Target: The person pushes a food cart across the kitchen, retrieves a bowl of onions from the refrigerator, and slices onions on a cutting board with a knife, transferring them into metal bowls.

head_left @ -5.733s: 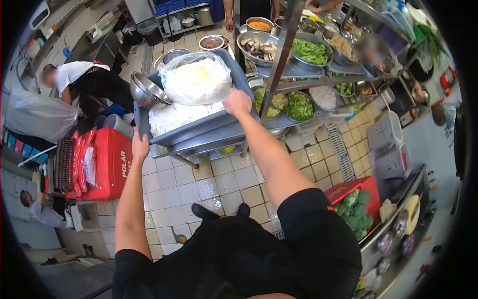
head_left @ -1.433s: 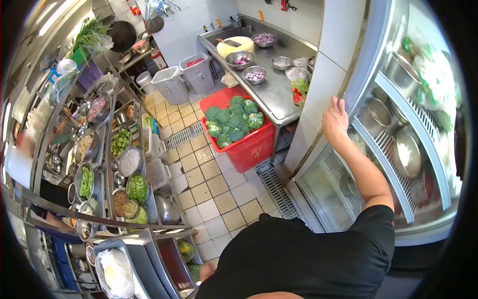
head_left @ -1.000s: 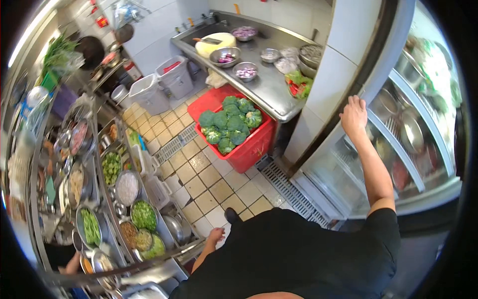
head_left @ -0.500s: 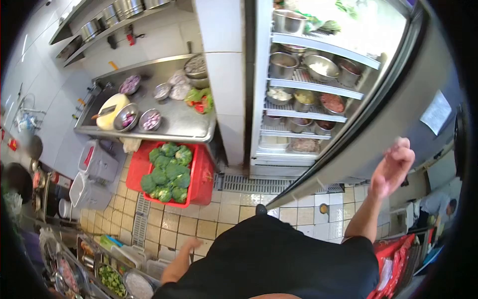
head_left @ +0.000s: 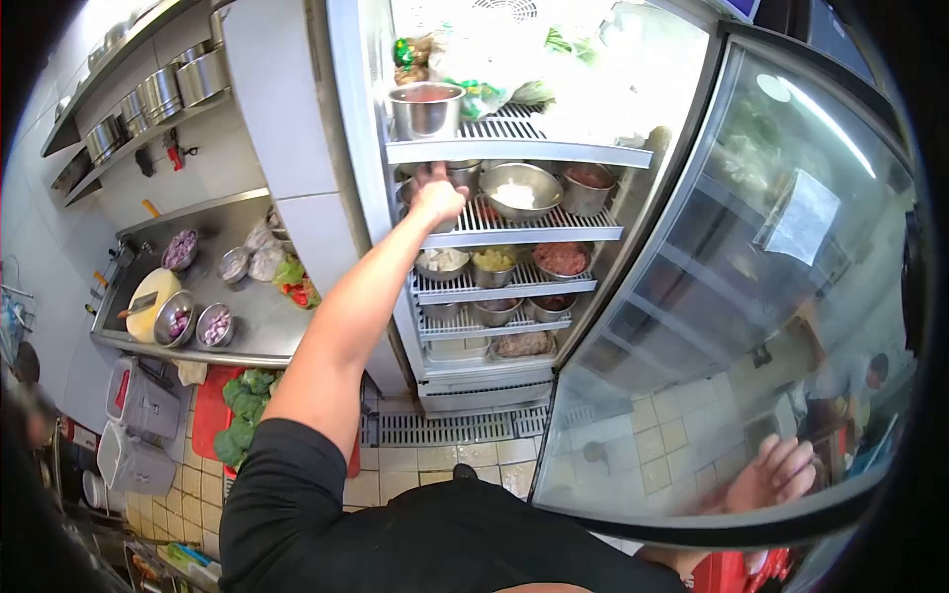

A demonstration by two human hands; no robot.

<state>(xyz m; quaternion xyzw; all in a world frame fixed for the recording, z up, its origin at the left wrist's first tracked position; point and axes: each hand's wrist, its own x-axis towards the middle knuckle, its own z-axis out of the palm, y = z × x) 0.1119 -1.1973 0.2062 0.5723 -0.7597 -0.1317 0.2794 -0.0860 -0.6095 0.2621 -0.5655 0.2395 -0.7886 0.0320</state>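
- Steel pot (head_left: 449,221): at the left end of the second shelf down in the open glass-door refrigerator (head_left: 465,390), partly hidden by the left hand (head_left: 440,198).
- Left hand: palm down over the pot, fingers extended near its rim; blur and overlap prevent telling whether they grip it.
- Right hand (head_left: 776,476): seen through the lower part of the glass door (head_left: 643,395), fingers partly bent; whether they grip anything cannot be told.
- Same shelf, right of the pot: a wide steel bowl (head_left: 522,208) with white contents, then a deep container (head_left: 587,202) with reddish-brown contents.
- Shelf above: a tall steel pan (head_left: 427,117) beside bagged greens.
- Shelf below: white pieces (head_left: 442,260), yellow pieces (head_left: 494,259) and minced meat (head_left: 561,259), in separate vessels.
- Left of the refrigerator: broccoli (head_left: 237,435), below a steel counter (head_left: 259,326).
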